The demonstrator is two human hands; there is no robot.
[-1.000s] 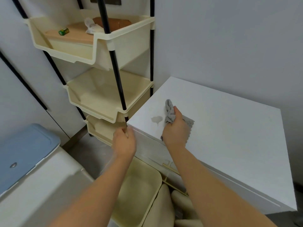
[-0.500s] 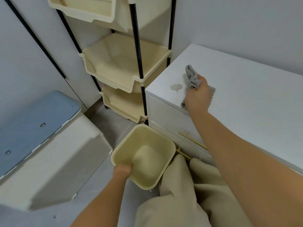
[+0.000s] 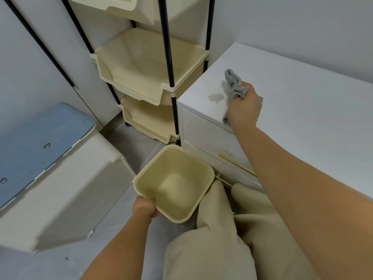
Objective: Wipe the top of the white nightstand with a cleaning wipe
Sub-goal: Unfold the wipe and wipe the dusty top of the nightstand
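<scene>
The white nightstand (image 3: 306,110) stands at the right, against the wall. A small grey wet patch (image 3: 216,97) marks its top near the front left corner. My right hand (image 3: 244,109) grips a crumpled grey wipe (image 3: 235,85) and rests on the top just right of that patch. Part of the wipe sticks out above my fingers, the rest is hidden under the hand. Low down, my left hand (image 3: 145,207) grips the near rim of a cream square bin (image 3: 202,172) on the floor in front of the nightstand.
A cream tiered shelf rack (image 3: 149,63) with black poles stands left of the nightstand, almost touching it. A beige box with a blue lid (image 3: 40,142) sits on the floor at the left. My beige trouser legs (image 3: 232,239) fill the lower middle. Gold drawer handles (image 3: 236,164) front the nightstand.
My left hand dropped from the nightstand's corner to the bin and now grips its rim. The view tilted downward. My right hand stayed on the top with the wipe.
</scene>
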